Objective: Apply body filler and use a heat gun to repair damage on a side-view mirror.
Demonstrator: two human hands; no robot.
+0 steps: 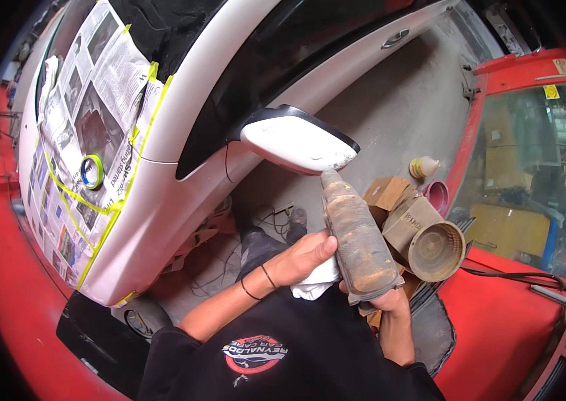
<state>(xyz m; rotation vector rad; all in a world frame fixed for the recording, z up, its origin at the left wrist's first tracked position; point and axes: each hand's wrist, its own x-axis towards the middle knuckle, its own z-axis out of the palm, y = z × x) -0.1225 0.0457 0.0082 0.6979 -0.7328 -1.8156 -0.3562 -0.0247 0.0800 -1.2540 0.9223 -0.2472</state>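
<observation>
A dirty catalytic converter point(357, 240), grey and rust-brown with a ribbed shell and a tapered neck, is tilted upright in front of my body. My right hand point(391, 302) grips its wide lower end, with most fingers hidden beneath it. On its left side rests my left hand point(304, 259), thumb along the edge and other fingers out of sight behind it. A white cloth point(316, 281) hangs just below my left hand; whether the hand holds it is hidden. The neck reaches the lower edge of a car's white side mirror point(296, 142); contact there is unclear.
A white car point(193, 200) on the left has newspaper masking point(106, 87) and a tape roll point(92, 172). Cardboard boxes point(390, 192), a round dusty tub point(435, 250) and a bottle point(423, 167) are on the right. Beyond stands a red-framed window point(523, 167).
</observation>
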